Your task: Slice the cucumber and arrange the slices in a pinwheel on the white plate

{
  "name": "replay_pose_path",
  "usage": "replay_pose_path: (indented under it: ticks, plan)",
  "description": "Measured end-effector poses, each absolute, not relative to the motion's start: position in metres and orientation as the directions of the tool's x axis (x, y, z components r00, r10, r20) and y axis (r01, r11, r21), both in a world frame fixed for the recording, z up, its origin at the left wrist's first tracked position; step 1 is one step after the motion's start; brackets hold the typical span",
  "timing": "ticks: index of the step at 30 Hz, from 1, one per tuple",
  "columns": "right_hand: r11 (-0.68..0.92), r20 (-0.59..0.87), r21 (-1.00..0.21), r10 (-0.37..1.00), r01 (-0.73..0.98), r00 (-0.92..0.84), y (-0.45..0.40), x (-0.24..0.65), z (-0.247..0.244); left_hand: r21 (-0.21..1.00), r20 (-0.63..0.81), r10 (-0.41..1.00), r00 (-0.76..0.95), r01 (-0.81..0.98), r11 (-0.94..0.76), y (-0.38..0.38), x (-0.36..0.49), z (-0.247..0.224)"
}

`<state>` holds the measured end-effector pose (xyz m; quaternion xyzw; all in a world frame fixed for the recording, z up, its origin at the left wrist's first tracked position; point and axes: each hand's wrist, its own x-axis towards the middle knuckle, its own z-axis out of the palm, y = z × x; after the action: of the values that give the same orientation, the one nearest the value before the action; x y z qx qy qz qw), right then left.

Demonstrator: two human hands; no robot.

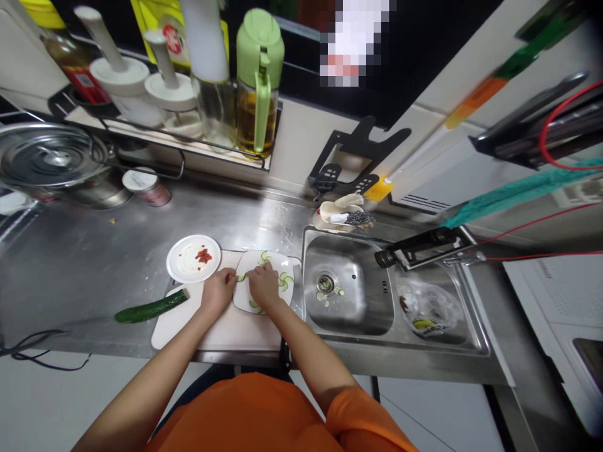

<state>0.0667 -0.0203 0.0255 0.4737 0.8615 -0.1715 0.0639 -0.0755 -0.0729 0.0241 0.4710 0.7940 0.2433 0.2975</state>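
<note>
Steel counter (94,263) under a rack of oil bottles (257,81), sink (348,289) to the right with a few cucumber slices by the drain. On the counter, a pale board (226,329); on the board's far right part, a white plate (264,282) ringed with cucumber slices (285,280). Left hand (217,292) curled at the plate's left edge, fingertips pinched on a slice (241,277). Right hand (264,285) palm down over the plate's middle, fingers bent; grip not visible, cannot tell. Small dish (193,257) with red bits just left of the plate. Half cucumber (151,307) at the board's left edge.
</note>
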Motion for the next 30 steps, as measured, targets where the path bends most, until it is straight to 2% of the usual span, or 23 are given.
replay_pose_path:
  ticks: [9,23,30]
  plan:
    - [0.626,-0.200,-0.197,0.728,0.754,-0.656,-0.026,0.074,0.021,0.674,-0.243,0.898,-0.368,0.602,0.429,-0.072,-0.076,0.025]
    - [0.586,-0.152,-0.214,0.770,0.782,-0.619,-0.030,0.076,0.022,0.692,-0.256,0.883,-0.395,0.563,0.452,-0.074,-0.078,0.021]
    - [0.624,-0.152,-0.221,0.737,0.749,-0.659,-0.035,0.075,0.022,0.697,-0.246,0.888,-0.389,0.565,0.441,-0.074,-0.077,0.022]
